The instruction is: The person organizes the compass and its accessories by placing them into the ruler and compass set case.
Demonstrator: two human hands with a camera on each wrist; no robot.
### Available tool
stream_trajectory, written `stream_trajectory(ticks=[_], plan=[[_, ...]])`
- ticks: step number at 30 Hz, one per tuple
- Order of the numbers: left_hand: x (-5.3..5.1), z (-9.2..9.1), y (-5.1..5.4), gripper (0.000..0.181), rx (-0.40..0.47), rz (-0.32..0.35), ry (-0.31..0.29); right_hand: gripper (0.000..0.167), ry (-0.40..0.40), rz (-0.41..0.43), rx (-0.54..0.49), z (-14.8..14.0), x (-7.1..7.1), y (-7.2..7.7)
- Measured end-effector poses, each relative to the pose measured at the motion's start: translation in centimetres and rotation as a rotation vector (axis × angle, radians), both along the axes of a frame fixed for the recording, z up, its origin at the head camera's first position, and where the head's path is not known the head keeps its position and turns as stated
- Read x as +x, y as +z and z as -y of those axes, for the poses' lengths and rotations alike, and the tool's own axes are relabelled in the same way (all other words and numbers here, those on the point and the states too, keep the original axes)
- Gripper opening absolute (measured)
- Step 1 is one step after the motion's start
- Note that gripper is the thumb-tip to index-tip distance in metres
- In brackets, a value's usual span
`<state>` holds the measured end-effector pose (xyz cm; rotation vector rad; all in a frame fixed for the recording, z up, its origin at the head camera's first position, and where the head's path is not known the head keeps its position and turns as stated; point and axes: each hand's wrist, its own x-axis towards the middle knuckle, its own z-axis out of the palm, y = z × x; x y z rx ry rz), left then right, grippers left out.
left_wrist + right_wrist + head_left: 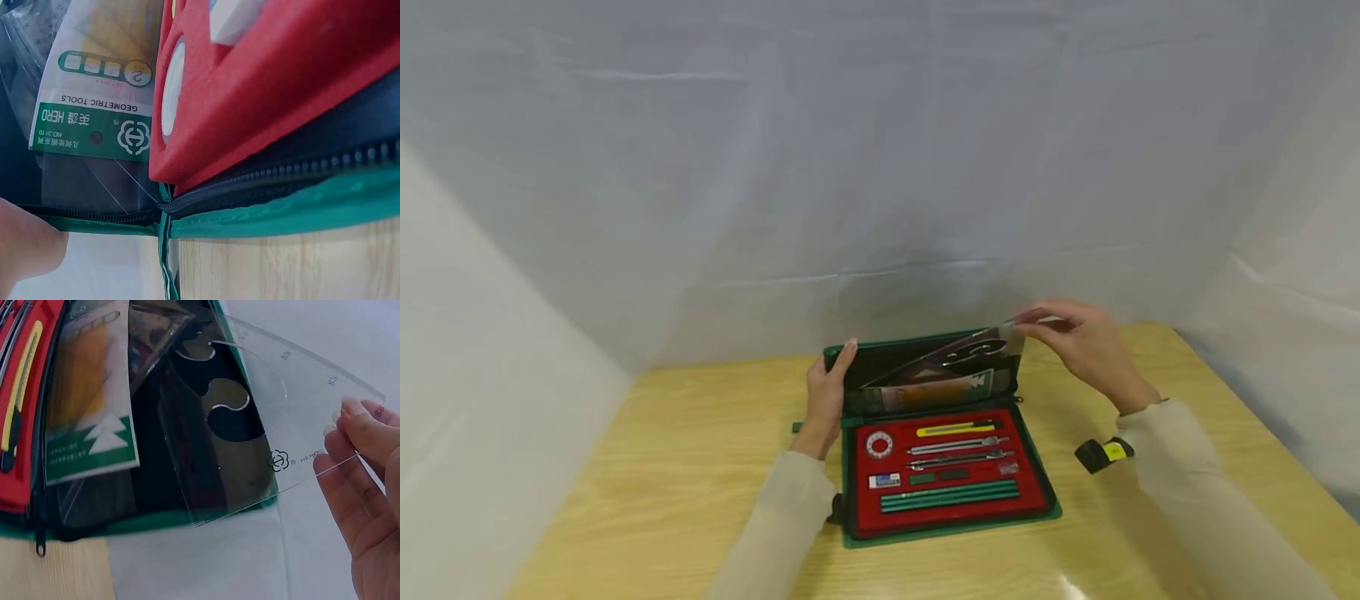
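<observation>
A green zip case (pixel 955 535) lies unfolded on the table, its lid (pixel 917 343) tilted up at the back. My left hand (pixel 827 396) grips the lid's left edge, thumb on the inner side; its other fingers are mostly hidden behind. With thumb and fingertips, my right hand (pixel 1086 350) pinches one corner of a clear plastic set square (pixel 300 406) with curved cut-outs and a printed scale. The set square slants partly across the lid's dark inside and sticks out past its edge. A printed packet (pixel 81 381) sits in the lid pocket.
The red tray (pixel 868 521) holds a yellow cutter (pixel 955 430), metal compasses (pixel 958 446), an eraser (pixel 883 481), green pencils (pixel 951 497) and a round white disc (pixel 879 445). White sheeting (pixel 880 167) hangs behind the wooden table (pixel 700 467).
</observation>
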<state>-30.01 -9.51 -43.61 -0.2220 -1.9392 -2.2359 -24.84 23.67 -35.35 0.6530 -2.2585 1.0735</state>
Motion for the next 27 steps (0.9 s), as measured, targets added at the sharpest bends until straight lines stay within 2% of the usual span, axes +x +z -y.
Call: stream_trajectory(ticks=[6, 12, 16, 19, 22, 23, 27], plan=[[0.2, 0.0, -0.1, 0.036, -0.022, 0.006, -0.009, 0.017, 0.108, -0.05, 0.066, 1.9, -0.7, -0.2], [0.2, 0.1, 0.2, 0.035, -0.006, 0.006, -0.022, 0.016, 0.107, -0.062, 0.08, 3.1, -1.2, 0.0], [0.5, 0.2, 0.7, 0.03, -0.004, 0.003, -0.043, 0.015, 0.118, -0.028, 0.046, 2.4, -1.9, -1.1], [0.5, 0.3, 0.6, 0.032, -0.011, 0.0, -0.043, 0.013, 0.103, 0.016, 0.036, 1.5, -2.2, -2.5], [0.4, 0.1, 0.5, 0.035, -0.014, -0.009, -0.032, 0.011, 0.073, 0.062, 0.067, 0.6, -2.2, -3.3], [0.2, 0.0, 0.1, 0.037, -0.014, -0.01, -0.029, 0.011, 0.065, 0.077, 0.081, 0.3, -2.1, -3.5], [0.2, -0.1, 0.0, 0.038, -0.01, -0.018, -0.031, 0.011, 0.043, 0.127, 0.155, -0.3, -2.0, -3.5]])
